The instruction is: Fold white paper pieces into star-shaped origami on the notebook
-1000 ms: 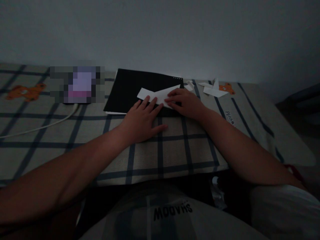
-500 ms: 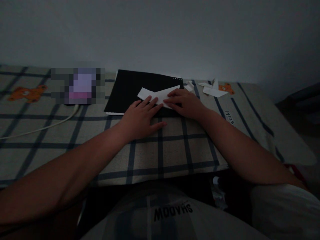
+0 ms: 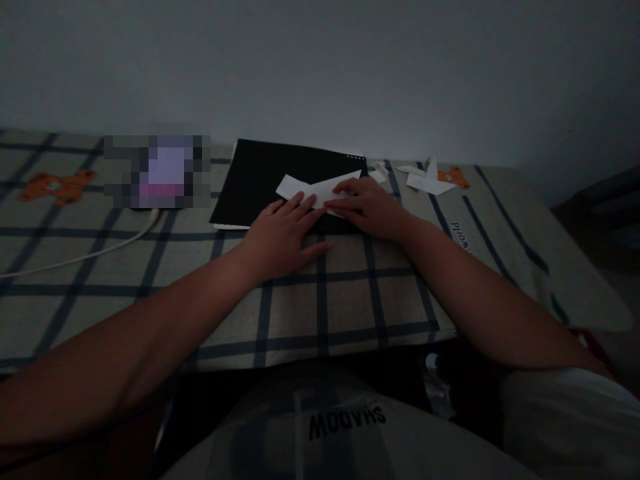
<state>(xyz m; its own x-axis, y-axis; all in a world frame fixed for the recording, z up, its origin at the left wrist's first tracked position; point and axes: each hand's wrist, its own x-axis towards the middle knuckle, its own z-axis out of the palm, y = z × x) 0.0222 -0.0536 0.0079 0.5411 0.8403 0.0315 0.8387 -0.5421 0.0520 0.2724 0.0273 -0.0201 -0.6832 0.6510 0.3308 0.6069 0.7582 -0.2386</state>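
A folded white sheet of paper (image 3: 320, 189) lies on a black notebook (image 3: 265, 167), its two ends angled up like a shallow V. My left hand (image 3: 285, 230) rests with fingers spread, the fingertips pressing flat on the paper's near left part and the thumb apart over the cloth. From the other side, my right hand (image 3: 367, 207) reaches in, fingers stretched and slightly bent, their tips on the paper's right half close to the left fingertips. The paper's lower edge is partly hidden under both hands.
Folded white paper pieces (image 3: 431, 180) lie right of the notebook, with a smaller scrap (image 3: 380, 172) by its corner. On the left is a blurred-out phone-like device (image 3: 167, 173) with a white cable (image 3: 125, 245). A checked tablecloth (image 3: 300, 307) covers the table; a wall (image 3: 320, 73) stands behind.
My right fingers have slid slightly left along the paper, toward my left fingertips. My left hand, the paper and the notebook stay nearly in place.
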